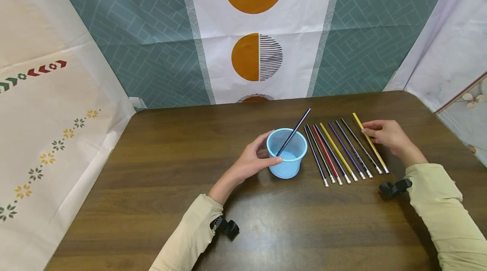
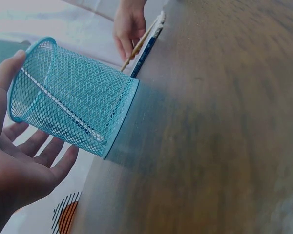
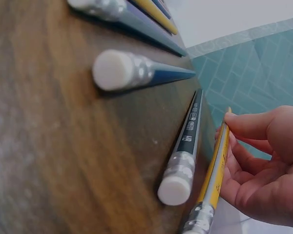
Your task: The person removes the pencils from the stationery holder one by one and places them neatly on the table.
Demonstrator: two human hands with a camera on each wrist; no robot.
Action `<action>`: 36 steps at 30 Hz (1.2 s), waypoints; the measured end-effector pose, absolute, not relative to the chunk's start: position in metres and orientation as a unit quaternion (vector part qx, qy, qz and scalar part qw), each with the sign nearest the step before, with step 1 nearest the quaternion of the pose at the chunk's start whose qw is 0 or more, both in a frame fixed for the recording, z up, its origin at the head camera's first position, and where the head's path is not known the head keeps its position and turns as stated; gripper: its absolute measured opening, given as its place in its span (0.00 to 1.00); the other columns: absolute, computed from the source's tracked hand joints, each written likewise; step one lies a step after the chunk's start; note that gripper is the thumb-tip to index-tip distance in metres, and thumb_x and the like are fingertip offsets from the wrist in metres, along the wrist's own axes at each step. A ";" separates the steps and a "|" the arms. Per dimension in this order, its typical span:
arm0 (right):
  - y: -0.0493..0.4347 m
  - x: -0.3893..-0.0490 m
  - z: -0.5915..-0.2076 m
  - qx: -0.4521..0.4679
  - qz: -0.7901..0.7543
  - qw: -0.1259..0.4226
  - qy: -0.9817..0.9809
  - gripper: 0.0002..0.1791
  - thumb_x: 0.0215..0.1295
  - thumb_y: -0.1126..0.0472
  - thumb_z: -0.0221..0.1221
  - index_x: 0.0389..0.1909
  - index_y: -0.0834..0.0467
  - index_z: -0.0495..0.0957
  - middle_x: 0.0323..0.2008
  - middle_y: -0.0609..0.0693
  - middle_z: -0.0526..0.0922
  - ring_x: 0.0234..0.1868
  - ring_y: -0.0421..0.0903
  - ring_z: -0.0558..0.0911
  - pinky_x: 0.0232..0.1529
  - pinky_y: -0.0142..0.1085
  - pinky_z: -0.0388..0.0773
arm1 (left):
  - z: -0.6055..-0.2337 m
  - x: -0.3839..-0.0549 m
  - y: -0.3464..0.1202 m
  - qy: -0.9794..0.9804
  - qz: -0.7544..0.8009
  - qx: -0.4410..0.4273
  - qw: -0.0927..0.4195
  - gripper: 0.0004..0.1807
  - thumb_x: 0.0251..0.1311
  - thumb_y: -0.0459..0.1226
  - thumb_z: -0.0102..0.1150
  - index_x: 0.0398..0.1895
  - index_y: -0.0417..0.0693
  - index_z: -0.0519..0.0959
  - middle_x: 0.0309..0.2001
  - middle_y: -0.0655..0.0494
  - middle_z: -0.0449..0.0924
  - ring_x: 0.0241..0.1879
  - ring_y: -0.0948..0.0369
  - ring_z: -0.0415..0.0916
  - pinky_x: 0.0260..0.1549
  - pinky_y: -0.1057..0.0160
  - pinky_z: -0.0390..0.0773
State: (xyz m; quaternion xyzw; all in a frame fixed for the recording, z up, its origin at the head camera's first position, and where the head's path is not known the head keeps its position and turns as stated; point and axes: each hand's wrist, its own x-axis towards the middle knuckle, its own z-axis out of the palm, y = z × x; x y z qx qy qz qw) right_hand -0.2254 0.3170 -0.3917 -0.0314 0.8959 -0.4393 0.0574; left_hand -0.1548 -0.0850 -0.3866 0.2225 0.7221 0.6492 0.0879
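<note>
My left hand holds a light blue mesh pencil cup, thumb at the rim and fingers around its far side. One dark striped pencil leans inside the cup, its upper end sticking out past the rim. At the right end of a row of pencils, my right hand pinches a yellow pencil between thumb and fingers. Right beside that pencil lies a black pencil marked HB. The row also has a red pencil and another yellow pencil, with white erasers toward me.
The brown wooden table carries everything. A patterned green and white cloth hangs behind its back edge, with pale cloths at the sides. Black wrist cameras are strapped over both sleeves.
</note>
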 end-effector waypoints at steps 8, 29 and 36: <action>0.315 -0.224 -0.395 -0.030 -0.441 0.051 0.895 0.23 0.71 0.64 0.55 0.54 0.81 0.69 0.45 0.64 0.79 0.32 0.26 0.74 0.33 0.26 0.78 | -0.386 -0.154 -0.084 0.721 0.652 0.218 0.090 0.39 0.54 0.29 0.67 0.70 0.46 0.64 0.63 0.48 0.70 0.60 0.51 0.69 0.56 0.56 0.72; 0.309 -0.221 -0.398 -0.023 -0.418 0.041 0.907 0.20 0.69 0.65 0.55 0.51 0.79 0.72 0.45 0.67 0.78 0.31 0.30 0.74 0.31 0.24 0.76 | -0.357 -0.139 -0.083 0.718 0.651 0.225 0.103 0.37 0.56 0.25 0.63 0.70 0.35 0.60 0.63 0.36 0.66 0.62 0.41 0.66 0.58 0.47 0.69; 0.308 -0.221 -0.399 -0.028 -0.422 0.045 0.905 0.21 0.70 0.63 0.55 0.53 0.78 0.71 0.48 0.69 0.77 0.32 0.28 0.74 0.32 0.24 0.76 | -0.358 -0.140 -0.083 0.718 0.651 0.224 0.102 0.37 0.56 0.25 0.63 0.70 0.35 0.61 0.63 0.36 0.66 0.62 0.42 0.65 0.58 0.48 0.69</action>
